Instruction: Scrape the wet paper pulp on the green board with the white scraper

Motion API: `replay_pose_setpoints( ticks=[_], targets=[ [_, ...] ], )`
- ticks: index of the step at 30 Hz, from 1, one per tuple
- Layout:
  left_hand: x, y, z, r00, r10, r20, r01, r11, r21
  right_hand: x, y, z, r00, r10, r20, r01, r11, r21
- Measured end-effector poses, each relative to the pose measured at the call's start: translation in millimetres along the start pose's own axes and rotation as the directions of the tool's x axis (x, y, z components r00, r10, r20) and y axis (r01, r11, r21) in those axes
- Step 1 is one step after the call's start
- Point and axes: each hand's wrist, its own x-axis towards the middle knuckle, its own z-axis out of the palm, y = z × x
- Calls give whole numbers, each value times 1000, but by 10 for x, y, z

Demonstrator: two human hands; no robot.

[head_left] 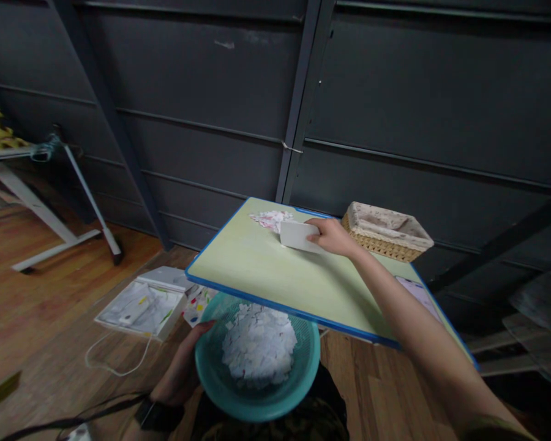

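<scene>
A dark panelled wall (202,67) rises beyond both our hands, and in front of it the pale green tabletop (239,263), edged in blue, spreads beneath our right hand (331,237). The teal basket (257,411) sits to the right of our left hand (190,355), just below the tabletop's near edge, with a heap of white paper scraps (259,346) inside. Lower down, to the left of our left hand, lies an open white box (172,318); just right of our right hand stands a lined wicker basket (381,245). A small pile of white and pinkish scraps (270,219) rests left of our right hand, beside the white card (296,236).

We judge the step in hand to be working the card's edge at the small pile; the move seems to call for a low, even edge and a steady basket.

Our right hand is closed in a pinch on the card, thumb on its near face. Our left hand is partly curled, grasping the teal basket at its rim; its remaining fingers are hidden from us
</scene>
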Motion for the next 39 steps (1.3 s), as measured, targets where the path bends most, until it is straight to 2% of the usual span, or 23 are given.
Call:
replay_pose_setpoints(
  ticks=[4, 7, 10, 14, 17, 20, 24, 26, 30, 34, 37, 39],
  targets=[
    [29, -26, -33, 997, 13, 73, -13, 1000, -3, -211, -32, 21, 999, -39, 0, 39, 988, 147],
    [21, -31, -32, 999, -18, 40, 16, 999, 47, -395, -20, 87, 998, -54, -23, 59, 958, 282],
    [14, -30, -29, 1000, -31, -3, 31, 995, 90, -514, 25, 206, 992, 21, -128, 25, 938, 346],
    [8, -21, -35, 999, -18, 39, 16, 998, 54, -575, 51, 418, 968, 127, -219, -61, 957, 283],
    [-19, -2, -16, 999, -40, 28, 39, 999, 37, -612, 4, 534, 974, 116, -196, -80, 980, 184],
    [-41, 13, 13, 999, -32, 29, 31, 999, 23, -676, -98, 571, 984, 46, -171, -18, 986, 165],
    [-6, -5, -1, 1000, -3, -21, 4, 999, 33, -820, -309, 541, 990, -83, -114, 110, 962, 251],
    [21, -23, -32, 1000, 3, -11, -2, 999, 34, -910, -424, 511, 986, -145, -82, 164, 932, 322],
    [26, -38, -67, 999, 1, 54, -2, 1000, 18, -1034, -565, 468, 990, -143, -7, 129, 871, 474],
    [-13, -22, -38, 999, 20, 47, -20, 1000, 8, -936, -454, 472, 999, -40, 7, 29, 808, 589],
    [-12, -16, -26, 999, 22, 36, -22, 1000, 10, -687, -235, 448, 991, 55, -124, 27, 817, 575],
    [7, -20, -33, 999, 25, 45, -25, 1000, 9, -468, -86, 410, 965, 105, -241, 18, 889, 458]
  ],
)
